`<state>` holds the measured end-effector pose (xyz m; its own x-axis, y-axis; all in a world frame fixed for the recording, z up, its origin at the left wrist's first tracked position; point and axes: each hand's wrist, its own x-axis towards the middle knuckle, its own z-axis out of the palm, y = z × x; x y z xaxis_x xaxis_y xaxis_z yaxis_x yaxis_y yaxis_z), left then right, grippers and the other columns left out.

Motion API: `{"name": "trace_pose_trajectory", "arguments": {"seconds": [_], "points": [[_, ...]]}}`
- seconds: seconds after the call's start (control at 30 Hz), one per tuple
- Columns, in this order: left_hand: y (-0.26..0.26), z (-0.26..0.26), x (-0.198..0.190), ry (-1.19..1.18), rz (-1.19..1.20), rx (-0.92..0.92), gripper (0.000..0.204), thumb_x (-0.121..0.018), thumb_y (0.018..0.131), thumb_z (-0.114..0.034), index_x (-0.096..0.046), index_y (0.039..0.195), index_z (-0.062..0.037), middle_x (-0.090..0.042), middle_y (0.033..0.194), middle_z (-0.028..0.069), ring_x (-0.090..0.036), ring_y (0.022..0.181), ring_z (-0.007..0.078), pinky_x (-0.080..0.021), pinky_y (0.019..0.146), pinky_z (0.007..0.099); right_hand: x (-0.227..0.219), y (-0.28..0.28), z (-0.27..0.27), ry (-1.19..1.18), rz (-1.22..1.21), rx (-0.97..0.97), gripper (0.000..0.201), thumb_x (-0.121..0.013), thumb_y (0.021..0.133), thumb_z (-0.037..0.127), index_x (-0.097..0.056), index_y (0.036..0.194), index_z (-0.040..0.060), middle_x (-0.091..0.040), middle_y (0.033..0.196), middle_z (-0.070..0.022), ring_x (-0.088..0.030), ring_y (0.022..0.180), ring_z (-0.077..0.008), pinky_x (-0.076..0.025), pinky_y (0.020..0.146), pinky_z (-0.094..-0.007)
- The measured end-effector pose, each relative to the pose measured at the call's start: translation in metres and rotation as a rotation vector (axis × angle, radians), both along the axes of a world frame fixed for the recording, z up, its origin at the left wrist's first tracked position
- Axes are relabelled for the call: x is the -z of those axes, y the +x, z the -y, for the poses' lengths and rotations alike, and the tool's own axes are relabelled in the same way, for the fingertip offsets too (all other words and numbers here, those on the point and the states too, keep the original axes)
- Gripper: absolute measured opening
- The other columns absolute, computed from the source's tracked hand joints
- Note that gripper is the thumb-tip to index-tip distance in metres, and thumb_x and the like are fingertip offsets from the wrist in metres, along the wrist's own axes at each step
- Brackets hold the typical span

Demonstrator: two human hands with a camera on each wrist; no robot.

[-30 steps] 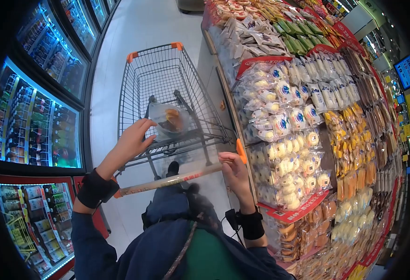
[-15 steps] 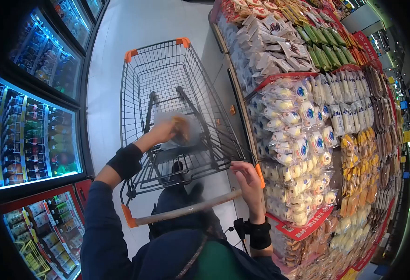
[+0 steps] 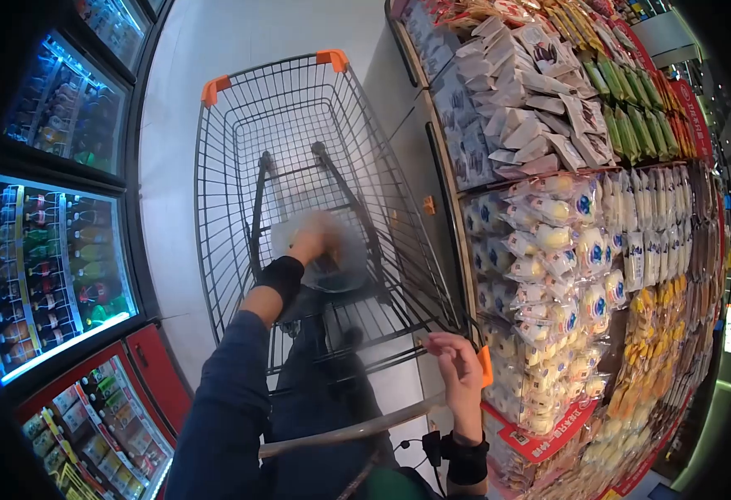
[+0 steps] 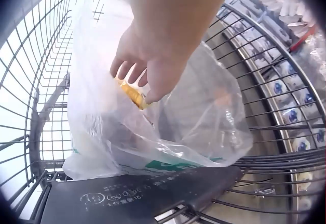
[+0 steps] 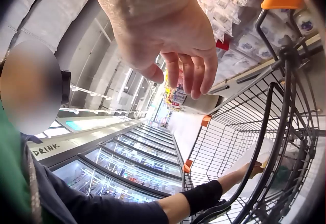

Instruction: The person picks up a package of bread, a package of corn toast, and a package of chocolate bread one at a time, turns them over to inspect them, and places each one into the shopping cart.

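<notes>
My left hand (image 3: pixel 319 235) reaches down into the shopping cart (image 3: pixel 332 60), over a translucent white plastic bag (image 3: pixel 347 271). In the left wrist view, the left hand (image 4: pixel 155 63) pinches a yellow-orange packet (image 4: pixel 131 94) between curled fingers and thumb at the top of the bag (image 4: pixel 204 132). Green print shows near the bag's lower edge; its other contents are blurred by the plastic. Beside the right end of the cart handle (image 3: pixel 369 427), my right hand (image 3: pixel 461 383) hovers with loosely bent fingers and nothing in it, as the right wrist view also shows.
Stacked packaged breads (image 3: pixel 548 308) fill the display on the right, close to the cart's side. Lit drink fridges (image 3: pixel 57 267) line the left, with a low red-framed cooler (image 3: pixel 103 425) nearer. A black flap (image 4: pixel 137 198) lies at the cart's near end.
My left hand has moved forward and down from above the cart's near edge to the packet in the bag. The right hand stays near the handle, its fingers still loose.
</notes>
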<state>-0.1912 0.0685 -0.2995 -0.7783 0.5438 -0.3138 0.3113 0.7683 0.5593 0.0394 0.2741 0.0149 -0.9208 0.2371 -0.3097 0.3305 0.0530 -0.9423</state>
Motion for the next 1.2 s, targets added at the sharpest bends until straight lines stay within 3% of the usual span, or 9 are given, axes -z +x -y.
{"name": "trace_pose_trajectory", "arguments": {"seconds": [0.1, 0.17, 0.47, 0.57, 0.67, 0.77, 0.93, 1.03, 1.2], "points": [[-0.014, -0.004, 0.072, 0.083, -0.227, 0.103, 0.027, -0.056, 0.078, -0.019, -0.062, 0.103, -0.0081, -0.061, 0.107, 0.0128, -0.056, 0.101, 0.0311, -0.045, 0.083, 0.0400, 0.006, -0.003, 0.003, -0.018, 0.035, -0.002, 0.026, -0.048, 0.083, -0.006, -0.052, 0.108, -0.0018, -0.054, 0.112, -0.0121, -0.054, 0.103, -0.0180, -0.040, 0.092, -0.0293], [-0.030, -0.011, 0.104, -0.123, -0.155, 0.209, 0.028, -0.058, 0.077, -0.022, -0.061, 0.104, -0.0130, -0.059, 0.107, 0.0110, -0.054, 0.104, 0.0283, -0.042, 0.089, 0.0385, 0.000, -0.002, 0.007, -0.041, 0.068, 0.010, 0.025, -0.048, 0.083, -0.005, -0.052, 0.107, -0.0021, -0.054, 0.113, -0.0147, -0.054, 0.105, -0.0206, -0.040, 0.093, -0.0309], [-0.037, -0.025, 0.137, -0.321, -0.258, -0.076, 0.021, -0.058, 0.075, -0.018, -0.064, 0.094, -0.0101, -0.061, 0.099, 0.0098, -0.058, 0.094, 0.0256, -0.048, 0.076, 0.0363, -0.003, -0.001, 0.012, -0.039, 0.067, -0.030, 0.030, -0.049, 0.078, -0.007, -0.053, 0.107, -0.0025, -0.054, 0.113, -0.0183, -0.053, 0.107, -0.0265, -0.039, 0.095, -0.0349], [-0.037, -0.028, 0.107, -0.305, -0.239, -0.163, 0.020, -0.058, 0.074, -0.017, -0.064, 0.092, -0.0114, -0.061, 0.099, 0.0087, -0.059, 0.090, 0.0253, -0.048, 0.076, 0.0361, -0.005, 0.000, 0.013, -0.007, 0.069, -0.043, 0.030, -0.050, 0.077, -0.007, -0.053, 0.107, -0.0022, -0.055, 0.112, -0.0184, -0.053, 0.106, -0.0268, -0.039, 0.095, -0.0352], [-0.032, -0.014, 0.170, -0.263, -0.390, -0.075, 0.024, -0.058, 0.075, -0.017, -0.062, 0.099, -0.0131, -0.061, 0.097, 0.0073, -0.059, 0.089, 0.0247, -0.047, 0.077, 0.0365, -0.004, 0.003, 0.012, 0.029, 0.067, -0.054, 0.029, -0.048, 0.078, -0.007, -0.052, 0.106, -0.0021, -0.054, 0.111, -0.0184, -0.054, 0.105, -0.0268, -0.040, 0.094, -0.0362], [-0.037, -0.013, 0.140, -0.504, -0.227, 0.109, 0.032, -0.058, 0.076, -0.018, -0.057, 0.108, -0.0163, -0.060, 0.102, 0.0059, -0.059, 0.094, 0.0232, -0.046, 0.079, 0.0366, -0.003, 0.006, 0.012, 0.056, 0.065, -0.071, 0.027, -0.045, 0.079, -0.007, -0.051, 0.105, -0.0021, -0.053, 0.110, -0.0186, -0.055, 0.102, -0.0268, -0.041, 0.093, -0.0380], [-0.038, 0.004, 0.219, -0.377, -0.225, 0.195, 0.037, -0.057, 0.078, -0.022, -0.054, 0.115, -0.0206, -0.056, 0.114, 0.0038, -0.056, 0.101, 0.0213, -0.045, 0.084, 0.0368, -0.003, 0.013, 0.012, 0.047, 0.074, -0.064, 0.028, -0.046, 0.080, -0.007, -0.051, 0.107, -0.0030, -0.053, 0.112, -0.0193, -0.055, 0.104, -0.0276, -0.041, 0.093, -0.0379], [-0.034, 0.008, 0.249, -0.303, -0.494, 0.248, 0.036, -0.056, 0.079, -0.022, -0.056, 0.115, -0.0217, -0.059, 0.111, 0.0022, -0.058, 0.096, 0.0217, -0.045, 0.085, 0.0370, -0.004, 0.019, 0.012, -0.019, 0.067, 0.003, 0.029, -0.049, 0.079, -0.008, -0.053, 0.107, -0.0024, -0.055, 0.112, -0.0172, -0.053, 0.108, -0.0258, -0.039, 0.095, -0.0344], [-0.028, -0.011, 0.177, -0.462, -0.416, 0.128, 0.023, -0.052, 0.082, -0.020, -0.064, 0.102, -0.0162, -0.065, 0.098, 0.0040, -0.062, 0.088, 0.0229, -0.047, 0.080, 0.0358, -0.009, 0.031, 0.009, 0.010, 0.023, -0.014, 0.029, -0.049, 0.079, -0.009, -0.053, 0.107, -0.0030, -0.055, 0.113, -0.0164, -0.053, 0.109, -0.0252, -0.040, 0.095, -0.0340]]}}
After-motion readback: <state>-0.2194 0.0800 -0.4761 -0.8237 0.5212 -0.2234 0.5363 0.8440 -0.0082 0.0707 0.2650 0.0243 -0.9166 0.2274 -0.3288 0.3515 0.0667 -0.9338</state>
